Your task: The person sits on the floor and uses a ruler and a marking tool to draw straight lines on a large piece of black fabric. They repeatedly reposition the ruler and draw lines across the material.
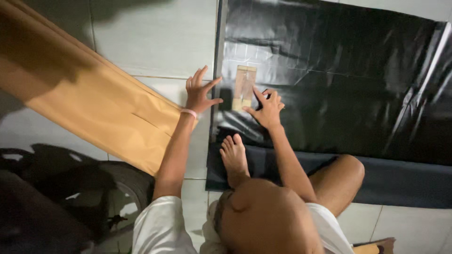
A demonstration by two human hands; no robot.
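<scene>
Slippage of the glossy black plastic sheet (339, 80) is risked: the left hand (198, 93) is spread flat at nine o'clock, while the right hand (268, 109) pins the small tan wooden block (244, 87) with curled fingers.

Small rectangular tan label (244, 88) — on glossy black sheet (358, 80)

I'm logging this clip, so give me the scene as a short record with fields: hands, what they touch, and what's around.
left hand: fingers spread, flat on the floor at the black sheet's left edge
right hand: fingertips on the wooden block
wooden block: small, pale, lying on the sheet
black sheet: glossy, spread over the tiled floor
brown paper: large, to the left
foot: bare, on the sheet's near edge
</scene>
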